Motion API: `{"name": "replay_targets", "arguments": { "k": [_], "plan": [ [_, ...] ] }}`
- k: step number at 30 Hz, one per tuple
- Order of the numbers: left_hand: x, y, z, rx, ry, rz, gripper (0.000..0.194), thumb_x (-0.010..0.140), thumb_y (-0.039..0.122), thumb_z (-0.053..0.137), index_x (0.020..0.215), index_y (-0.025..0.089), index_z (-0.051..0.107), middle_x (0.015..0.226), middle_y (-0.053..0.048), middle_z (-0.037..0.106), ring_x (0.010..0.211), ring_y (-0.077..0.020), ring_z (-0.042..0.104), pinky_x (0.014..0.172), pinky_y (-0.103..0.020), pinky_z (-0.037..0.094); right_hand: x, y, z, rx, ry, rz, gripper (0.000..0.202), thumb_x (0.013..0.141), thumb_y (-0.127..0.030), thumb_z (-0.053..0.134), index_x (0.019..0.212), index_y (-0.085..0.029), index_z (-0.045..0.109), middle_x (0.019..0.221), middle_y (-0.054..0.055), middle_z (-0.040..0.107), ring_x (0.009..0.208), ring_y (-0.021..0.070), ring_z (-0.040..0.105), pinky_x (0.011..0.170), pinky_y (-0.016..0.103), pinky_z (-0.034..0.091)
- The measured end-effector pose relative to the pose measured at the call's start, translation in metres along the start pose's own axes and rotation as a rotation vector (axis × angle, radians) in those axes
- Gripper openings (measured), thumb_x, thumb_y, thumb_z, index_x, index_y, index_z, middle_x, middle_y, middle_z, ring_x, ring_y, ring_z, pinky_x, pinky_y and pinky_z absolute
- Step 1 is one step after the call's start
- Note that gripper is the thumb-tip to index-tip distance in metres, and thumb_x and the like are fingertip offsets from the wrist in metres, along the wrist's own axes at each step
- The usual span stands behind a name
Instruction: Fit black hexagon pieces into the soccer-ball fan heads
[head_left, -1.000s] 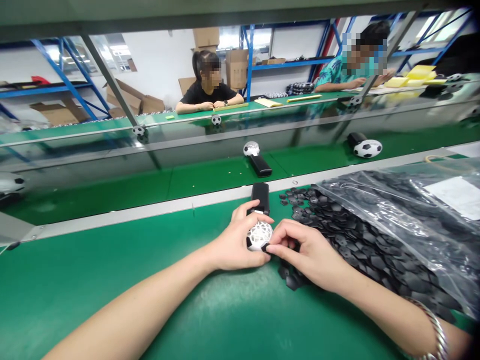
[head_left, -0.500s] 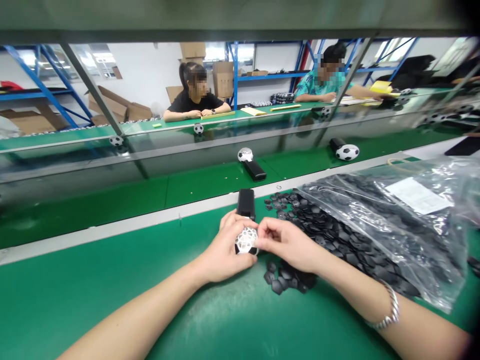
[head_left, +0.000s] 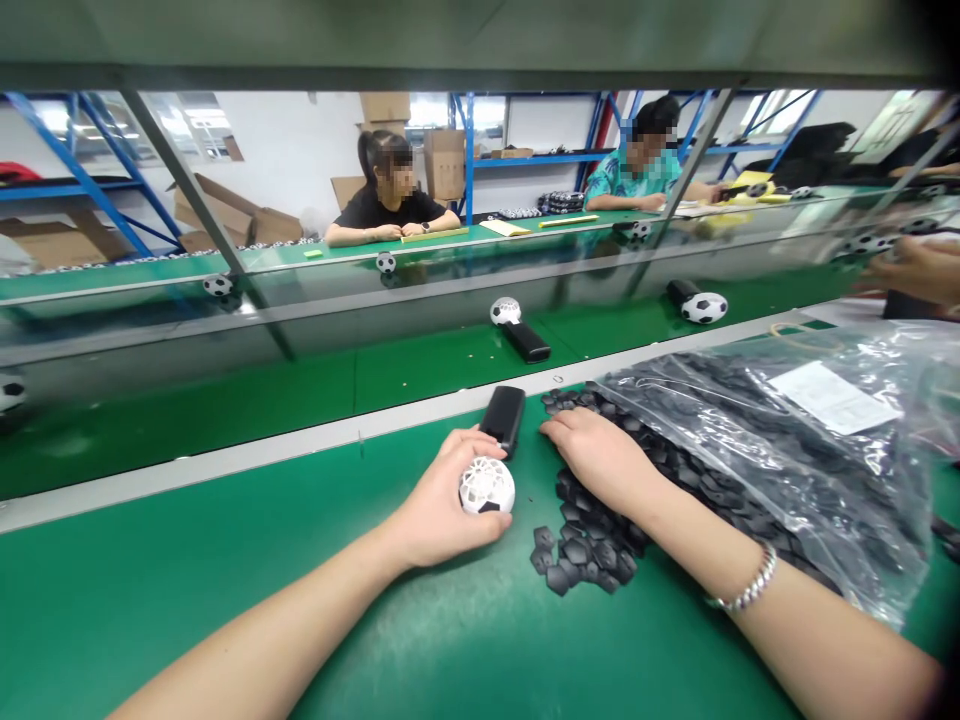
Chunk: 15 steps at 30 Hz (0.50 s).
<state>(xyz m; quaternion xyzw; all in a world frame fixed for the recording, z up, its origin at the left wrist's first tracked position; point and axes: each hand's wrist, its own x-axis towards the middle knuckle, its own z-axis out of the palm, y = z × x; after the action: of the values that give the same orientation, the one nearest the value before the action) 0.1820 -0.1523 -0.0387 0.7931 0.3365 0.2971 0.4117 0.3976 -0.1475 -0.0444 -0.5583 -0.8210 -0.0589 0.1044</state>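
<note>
My left hand (head_left: pixel 450 500) is wrapped round a white ball (head_left: pixel 487 486) with an openwork top and a black patch at its lower side. A black rectangular handle (head_left: pixel 503 418) extends behind the ball, away from me. My right hand (head_left: pixel 592 450) is over the left edge of a pile of black pentagon pieces (head_left: pixel 697 480), its fingers bent downward and close together. Whatever its fingertips may hold is too small to make out. Several loose black pieces (head_left: pixel 581 560) lie nearer me, right of the ball.
A clear plastic bag (head_left: pixel 795 440) of black pieces lies at right. Beyond the table's pale edge (head_left: pixel 225 445), a green belt (head_left: pixel 330 375) carries a ball with a handle (head_left: pixel 517 330) and another ball (head_left: pixel 703 307). Two people sit across; another person's hands (head_left: pixel 915 270) show at far right.
My right hand has left the ball and moved to the black pile. The ball in my left hand has turned, its handle now angled right. Objects on the far side belt have shifted left, the nearer ones right.
</note>
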Motion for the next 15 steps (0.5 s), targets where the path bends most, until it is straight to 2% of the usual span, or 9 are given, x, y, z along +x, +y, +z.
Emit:
{"name": "replay_targets", "arguments": {
  "k": [5,10,12,15],
  "plan": [
    [-0.002,0.000,-0.005,0.039,-0.082,-0.051,0.053,0.053,0.011,0.068,0.102,0.024,0.051,0.125,-0.008,0.029,0.127,-0.0293,0.027,0.104,-0.049,0.026,-0.006,0.012,0.000,-0.032,0.003,0.030,0.032,0.078,-0.002,0.038,0.098,-0.010,0.063,0.089,0.014,0.064,0.085,0.0263,0.058,0.074,0.037,0.046],
    [0.000,0.002,-0.009,0.035,-0.099,-0.106,0.054,0.056,0.010,0.064,0.106,0.025,0.052,0.115,-0.006,0.035,0.119,-0.0258,0.038,0.103,-0.047,0.029,-0.013,0.019,-0.006,0.007,-0.014,0.018,0.031,0.082,-0.009,0.037,0.097,-0.015,0.064,0.092,0.011,0.066,0.081,0.0254,0.061,0.071,0.038,0.048],
    [0.002,0.001,-0.012,0.029,-0.104,-0.099,0.056,0.057,0.008,0.062,0.109,0.025,0.051,0.116,-0.006,0.038,0.118,-0.0244,0.040,0.104,-0.046,0.028,-0.015,0.013,-0.012,0.089,0.021,0.025,0.029,0.083,-0.013,0.039,0.100,-0.017,0.062,0.097,0.010,0.066,0.086,0.0254,0.061,0.075,0.038,0.048],
    [0.004,-0.002,-0.018,0.021,-0.151,-0.063,0.059,0.057,0.008,0.063,0.112,0.025,0.050,0.122,-0.007,0.039,0.119,-0.0244,0.041,0.103,-0.044,0.029,-0.017,-0.005,-0.022,0.398,0.058,0.040,0.024,0.085,-0.019,0.043,0.101,-0.019,0.061,0.099,0.007,0.065,0.091,0.0220,0.060,0.079,0.034,0.048]
  ]
}}
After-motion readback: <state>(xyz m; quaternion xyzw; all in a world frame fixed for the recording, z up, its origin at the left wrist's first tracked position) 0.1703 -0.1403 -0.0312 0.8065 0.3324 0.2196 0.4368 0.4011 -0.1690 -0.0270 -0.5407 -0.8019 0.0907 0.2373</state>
